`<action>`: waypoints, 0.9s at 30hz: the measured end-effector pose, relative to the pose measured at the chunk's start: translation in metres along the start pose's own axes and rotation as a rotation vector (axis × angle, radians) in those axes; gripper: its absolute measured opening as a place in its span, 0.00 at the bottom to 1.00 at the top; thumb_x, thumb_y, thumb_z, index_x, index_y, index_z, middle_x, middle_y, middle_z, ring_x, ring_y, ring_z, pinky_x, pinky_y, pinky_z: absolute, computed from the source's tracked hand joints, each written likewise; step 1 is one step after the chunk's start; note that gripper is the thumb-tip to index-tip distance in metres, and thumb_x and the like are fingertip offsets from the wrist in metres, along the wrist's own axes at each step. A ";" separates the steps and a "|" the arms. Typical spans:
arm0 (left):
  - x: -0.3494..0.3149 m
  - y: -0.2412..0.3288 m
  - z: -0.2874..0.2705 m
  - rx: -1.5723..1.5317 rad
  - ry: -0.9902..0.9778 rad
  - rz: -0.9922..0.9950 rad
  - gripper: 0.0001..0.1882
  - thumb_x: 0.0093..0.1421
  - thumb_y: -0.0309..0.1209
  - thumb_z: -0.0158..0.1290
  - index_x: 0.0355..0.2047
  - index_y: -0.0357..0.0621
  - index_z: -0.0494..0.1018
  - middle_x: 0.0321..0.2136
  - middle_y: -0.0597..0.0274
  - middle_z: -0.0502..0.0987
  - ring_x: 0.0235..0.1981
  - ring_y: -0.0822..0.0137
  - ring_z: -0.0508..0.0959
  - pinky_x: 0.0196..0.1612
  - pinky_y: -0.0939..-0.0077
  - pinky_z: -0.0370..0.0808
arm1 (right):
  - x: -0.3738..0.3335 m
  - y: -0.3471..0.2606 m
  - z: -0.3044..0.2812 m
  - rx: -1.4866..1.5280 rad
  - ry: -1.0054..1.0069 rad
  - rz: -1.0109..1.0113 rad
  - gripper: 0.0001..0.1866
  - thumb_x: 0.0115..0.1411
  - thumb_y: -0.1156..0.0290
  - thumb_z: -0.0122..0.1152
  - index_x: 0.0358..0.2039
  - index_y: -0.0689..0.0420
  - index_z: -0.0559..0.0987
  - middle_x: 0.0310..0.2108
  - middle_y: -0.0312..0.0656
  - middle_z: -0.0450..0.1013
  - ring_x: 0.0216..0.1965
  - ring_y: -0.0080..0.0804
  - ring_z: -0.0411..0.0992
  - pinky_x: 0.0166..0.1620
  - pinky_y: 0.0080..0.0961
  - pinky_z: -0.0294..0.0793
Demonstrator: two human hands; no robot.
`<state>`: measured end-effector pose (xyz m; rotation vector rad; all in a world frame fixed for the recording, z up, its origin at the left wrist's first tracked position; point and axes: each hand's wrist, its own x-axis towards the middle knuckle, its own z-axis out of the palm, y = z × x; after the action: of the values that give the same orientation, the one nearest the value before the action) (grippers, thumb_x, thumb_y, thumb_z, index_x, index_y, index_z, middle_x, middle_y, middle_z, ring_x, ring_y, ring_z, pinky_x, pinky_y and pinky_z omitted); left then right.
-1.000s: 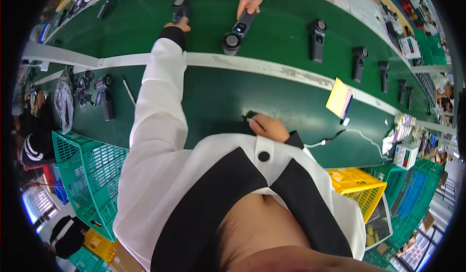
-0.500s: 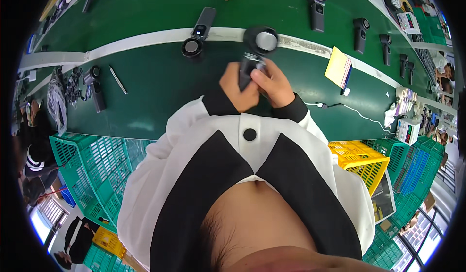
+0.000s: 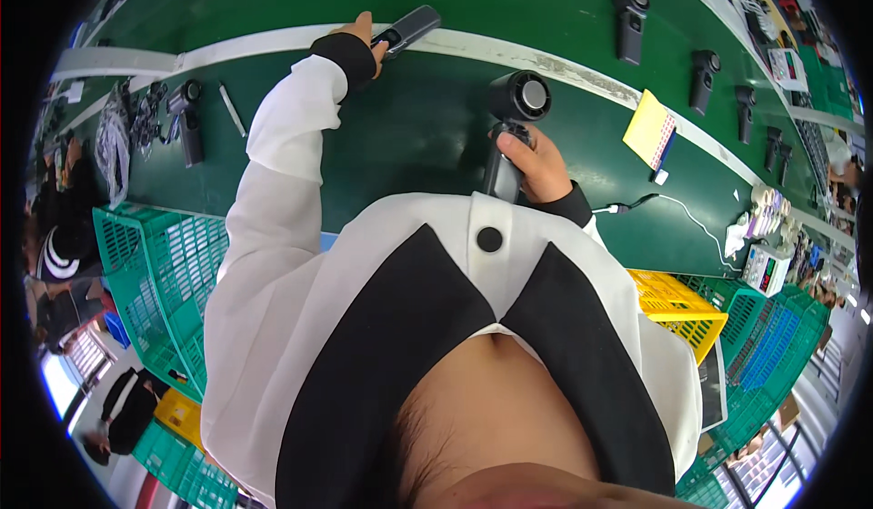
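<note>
My right hand (image 3: 542, 165) is closed around the handle of a dark grey handheld fan (image 3: 520, 97), its thumb lying along the front. The fan's round head points up and away, with a silvery disc in its middle. Farther off and to the left, my left hand (image 3: 362, 38) grips a second dark handheld fan (image 3: 414, 29) at the white rail. Its handle sticks out to the right; the hand and black cuff hide its head.
More handheld fans stand on the green belt (image 3: 629, 41) at the right. Right of me are a yellow notepad (image 3: 644, 127), a white cable (image 3: 691, 218) and a small meter (image 3: 766, 268). At left lie another fan (image 3: 188, 127), a pen (image 3: 233, 109) and green crates (image 3: 150, 273).
My left hand has let go of the fan in my right hand and reached far left to the second fan, which has turned. Another person's hand at the top has gone from view.
</note>
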<state>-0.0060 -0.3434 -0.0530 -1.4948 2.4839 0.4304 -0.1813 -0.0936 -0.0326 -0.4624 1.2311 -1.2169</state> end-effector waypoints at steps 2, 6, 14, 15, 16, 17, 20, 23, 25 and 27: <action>-0.020 -0.016 -0.006 0.053 -0.059 -0.022 0.22 0.55 0.42 0.48 0.45 0.43 0.63 0.36 0.51 0.74 0.40 0.53 0.74 0.41 0.59 0.70 | 0.001 0.001 0.000 0.000 -0.007 0.001 0.20 0.54 0.64 0.59 0.43 0.63 0.69 0.29 0.31 0.68 0.29 0.16 0.64 0.33 0.15 0.64; -0.062 -0.076 0.004 0.256 -0.043 -0.115 0.15 0.57 0.37 0.45 0.46 0.58 0.66 0.47 0.64 0.68 0.50 0.59 0.67 0.51 0.48 0.60 | 0.005 0.006 0.000 -0.001 -0.027 0.029 0.19 0.54 0.63 0.59 0.41 0.62 0.69 0.28 0.31 0.67 0.28 0.15 0.63 0.31 0.15 0.63; -0.099 -0.117 0.020 0.211 0.644 -0.084 0.13 0.51 0.29 0.49 0.38 0.55 0.74 0.43 0.66 0.71 0.45 0.60 0.68 0.49 0.58 0.62 | 0.015 0.014 0.011 -0.140 -0.047 0.050 0.24 0.52 0.59 0.61 0.43 0.63 0.69 0.26 0.30 0.67 0.26 0.14 0.62 0.28 0.14 0.62; -0.102 -0.107 0.024 0.148 0.699 -0.076 0.12 0.50 0.30 0.50 0.37 0.53 0.74 0.41 0.65 0.71 0.44 0.59 0.68 0.48 0.59 0.62 | 0.015 0.015 0.011 -0.152 -0.054 0.045 0.25 0.52 0.58 0.61 0.43 0.63 0.69 0.26 0.31 0.67 0.25 0.14 0.62 0.28 0.14 0.62; -0.105 -0.094 0.033 0.077 0.717 -0.144 0.12 0.50 0.32 0.50 0.37 0.51 0.74 0.39 0.64 0.71 0.43 0.58 0.69 0.47 0.60 0.63 | 0.015 0.015 0.011 -0.164 -0.059 0.040 0.26 0.52 0.58 0.61 0.44 0.63 0.68 0.26 0.31 0.67 0.25 0.14 0.62 0.27 0.14 0.62; -0.108 -0.082 0.044 0.013 0.759 -0.194 0.12 0.49 0.33 0.51 0.36 0.50 0.75 0.37 0.62 0.72 0.42 0.57 0.69 0.45 0.61 0.64 | 0.015 0.015 0.011 -0.188 -0.061 0.042 0.26 0.52 0.58 0.61 0.44 0.64 0.68 0.27 0.31 0.67 0.26 0.15 0.63 0.28 0.14 0.62; -0.117 -0.069 0.080 0.074 0.801 -0.137 0.13 0.47 0.35 0.51 0.34 0.46 0.74 0.36 0.55 0.71 0.40 0.55 0.70 0.46 0.54 0.63 | 0.011 0.011 0.010 -0.226 -0.070 0.040 0.26 0.53 0.61 0.60 0.47 0.64 0.66 0.30 0.33 0.68 0.29 0.17 0.65 0.32 0.15 0.65; -0.114 -0.092 0.101 0.064 0.895 0.045 0.10 0.46 0.29 0.49 0.31 0.43 0.74 0.35 0.53 0.72 0.39 0.55 0.71 0.48 0.55 0.63 | 0.003 0.002 0.010 -0.212 -0.098 0.042 0.25 0.54 0.65 0.58 0.49 0.63 0.64 0.35 0.35 0.69 0.35 0.19 0.66 0.38 0.17 0.66; -0.111 -0.111 0.101 0.005 0.941 0.190 0.10 0.46 0.25 0.48 0.30 0.42 0.74 0.34 0.52 0.72 0.37 0.55 0.72 0.46 0.58 0.66 | -0.002 -0.006 0.012 -0.222 -0.111 0.069 0.24 0.55 0.68 0.57 0.50 0.63 0.63 0.38 0.37 0.68 0.38 0.20 0.66 0.42 0.18 0.66; -0.111 -0.119 0.094 -0.050 0.965 0.181 0.10 0.47 0.21 0.46 0.30 0.40 0.73 0.33 0.52 0.72 0.35 0.54 0.72 0.42 0.61 0.68 | -0.004 -0.012 0.016 -0.275 -0.166 0.032 0.24 0.54 0.70 0.56 0.50 0.63 0.64 0.39 0.38 0.68 0.39 0.21 0.65 0.43 0.20 0.65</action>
<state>0.1530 -0.2715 -0.1216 -1.7828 3.3398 -0.3081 -0.1719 -0.0990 -0.0157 -0.7283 1.2616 -0.9649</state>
